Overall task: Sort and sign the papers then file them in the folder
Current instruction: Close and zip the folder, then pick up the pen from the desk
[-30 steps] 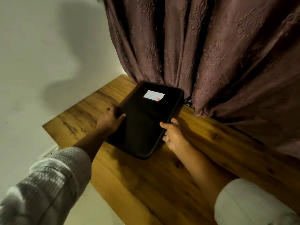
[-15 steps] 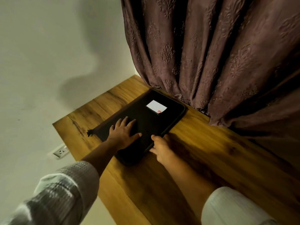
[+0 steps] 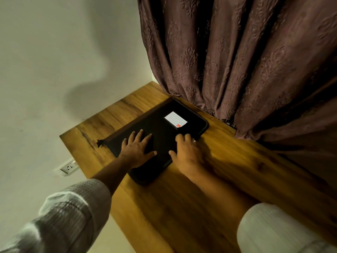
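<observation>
Steadying the closed folder (image 3: 162,138) on the table (image 3: 182,207).
Left hand (image 3: 136,150) presses flat, fingers spread; right hand (image 3: 186,150) at its edge, grip unclear; best pin it while unzipping.

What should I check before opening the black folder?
1. Black zip folder lies flat on the wooden table: ok.
2. Cover faces up, white label showing: ok.
3. Left hand presses flat on the cover with fingers spread: ok.
4. Right hand has a grip at the folder's right edge: cannot tell, it is blurred.
5. Zipper pull at the left corner is uncovered: ok.
6. Papers and a pen are in view for sorting and signing: not ok, none visible.
</observation>
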